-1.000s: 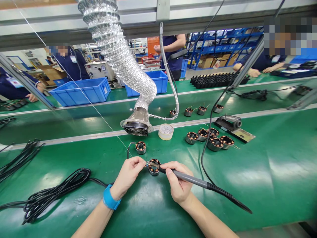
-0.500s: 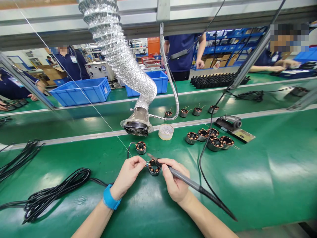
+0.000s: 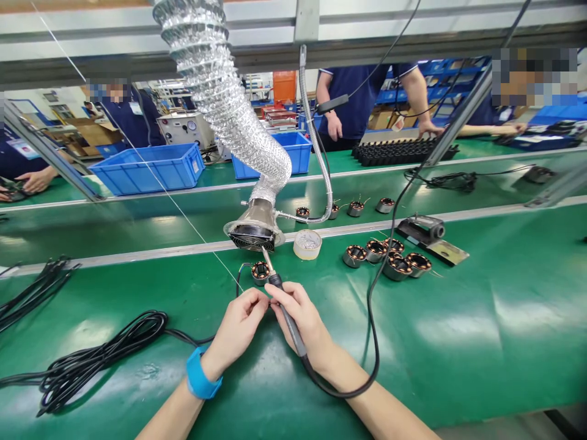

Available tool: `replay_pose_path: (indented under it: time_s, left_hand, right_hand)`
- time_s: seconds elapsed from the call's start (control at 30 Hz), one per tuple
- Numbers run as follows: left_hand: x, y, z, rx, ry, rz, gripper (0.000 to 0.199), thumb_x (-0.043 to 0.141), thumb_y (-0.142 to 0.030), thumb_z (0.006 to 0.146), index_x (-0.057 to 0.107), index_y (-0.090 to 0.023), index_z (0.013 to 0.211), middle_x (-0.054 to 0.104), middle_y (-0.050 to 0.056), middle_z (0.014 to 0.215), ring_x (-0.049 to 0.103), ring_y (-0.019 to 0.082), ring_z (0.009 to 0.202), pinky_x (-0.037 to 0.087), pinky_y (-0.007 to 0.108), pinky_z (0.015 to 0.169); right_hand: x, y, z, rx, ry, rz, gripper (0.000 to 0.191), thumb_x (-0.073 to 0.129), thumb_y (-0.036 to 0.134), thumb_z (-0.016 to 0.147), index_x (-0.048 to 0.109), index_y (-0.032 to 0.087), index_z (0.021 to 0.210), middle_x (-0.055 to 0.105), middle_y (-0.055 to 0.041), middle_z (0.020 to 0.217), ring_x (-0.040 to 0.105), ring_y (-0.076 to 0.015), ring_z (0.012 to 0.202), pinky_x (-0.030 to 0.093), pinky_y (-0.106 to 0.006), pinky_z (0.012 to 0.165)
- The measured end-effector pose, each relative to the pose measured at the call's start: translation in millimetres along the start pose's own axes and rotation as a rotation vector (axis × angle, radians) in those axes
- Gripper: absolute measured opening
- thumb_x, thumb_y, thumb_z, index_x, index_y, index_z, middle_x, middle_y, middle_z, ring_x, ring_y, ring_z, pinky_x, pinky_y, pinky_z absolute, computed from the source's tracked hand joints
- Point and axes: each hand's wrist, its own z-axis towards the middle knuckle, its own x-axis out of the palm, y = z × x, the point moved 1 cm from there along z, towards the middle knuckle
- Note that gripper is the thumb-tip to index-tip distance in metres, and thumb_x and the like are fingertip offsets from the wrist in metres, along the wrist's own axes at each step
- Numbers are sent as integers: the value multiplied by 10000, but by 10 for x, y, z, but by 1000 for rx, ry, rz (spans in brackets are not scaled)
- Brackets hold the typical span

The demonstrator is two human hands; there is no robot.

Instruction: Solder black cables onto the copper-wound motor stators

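Note:
My right hand [image 3: 300,318] is wrapped round the grey handle of a soldering iron [image 3: 292,328], whose metal tip points up and away, toward the fan hood. My left hand [image 3: 241,318], with a blue wristband [image 3: 200,374], is pinched beside it; the fingertips of both hands nearly meet. A thin white solder wire [image 3: 202,235] runs down to my left fingers, and a black cable reaches that hand from the left. Just beyond the hands stands a copper-wound stator [image 3: 260,272]. The stator between my hands is hidden behind them.
A fan hood [image 3: 252,232] on a foil duct hangs ahead, near a tape roll [image 3: 307,244]. Several stators [image 3: 398,266] and an iron stand [image 3: 426,232] lie right. Coiled black cable [image 3: 105,354] lies left. People work across the bench.
My right hand has moved left and turned the iron, its tip now pointing away. The stator between my hands is no longer visible. Small stators on the far strip have shifted left.

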Motion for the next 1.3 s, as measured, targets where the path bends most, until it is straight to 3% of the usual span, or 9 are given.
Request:
replay_pose_path:
  time_s: [0.23, 0.37, 0.5, 0.67, 1.0, 1.2, 1.3]
  left_hand:
    - [-16, -34, -19, 95, 46, 82, 122, 512, -238, 902, 609, -175, 861, 580, 23, 855, 554, 170, 816, 436, 271, 750]
    - [-45, -25, -27, 83, 45, 134, 150, 514, -246, 902, 596, -172, 800, 531, 10, 810, 520, 148, 737, 417, 257, 669]
    - [-53, 35, -18, -20, 116, -29, 178, 520, -307, 906, 574, -162, 818, 499, -11, 785, 468, 103, 600, 384, 234, 555]
    - [-12, 95, 10, -157, 133, -216, 300, 557, -441, 899, 545, -153, 816, 363, -71, 620, 293, 73, 520, 235, 214, 472]
    - [-41, 133, 41, -216, 92, -185, 347, 593, -482, 870, 540, -151, 780, 354, -78, 594, 254, 70, 517, 191, 224, 474]
    - [-42, 128, 29, -208, 92, -160, 341, 582, -478, 873, 534, -155, 771, 379, -72, 609, 270, 74, 525, 206, 225, 483]
    - [-33, 115, 29, -202, 85, -137, 334, 579, -470, 874, 543, -154, 773, 405, -64, 622, 292, 78, 535, 226, 224, 492]
  right_hand:
    - [19, 6, -24, -21, 24, -8, 564, 469, 93, 914, 428, 328, 1425, 536, -85, 1110, 601, -179, 962, 556, -352, 851]
    - [-5, 28, -29, 9, -37, 13, 535, 467, 80, 895, 498, 324, 1370, 559, -65, 1043, 629, -154, 843, 576, -301, 737]
    - [2, 17, -55, 35, -16, 40, 517, 461, 108, 901, 489, 315, 1374, 556, -54, 1046, 608, -98, 689, 542, -199, 559]
    - [22, 23, -53, 0, -15, -34, 571, 425, 39, 870, 470, 301, 1375, 529, -58, 1032, 594, -142, 882, 558, -284, 786]
    - [-109, 66, -48, 49, -152, 5, 516, 504, 50, 875, 500, 281, 1337, 520, -53, 1037, 617, -131, 847, 547, -277, 808]
    - [-102, 29, -88, 89, -59, 52, 524, 521, 64, 887, 477, 273, 1366, 509, -64, 1099, 631, -126, 874, 545, -274, 830]
    - [-80, 28, -95, 107, -71, 47, 505, 516, 68, 892, 494, 282, 1348, 507, -58, 1088, 628, -123, 856, 548, -272, 819]
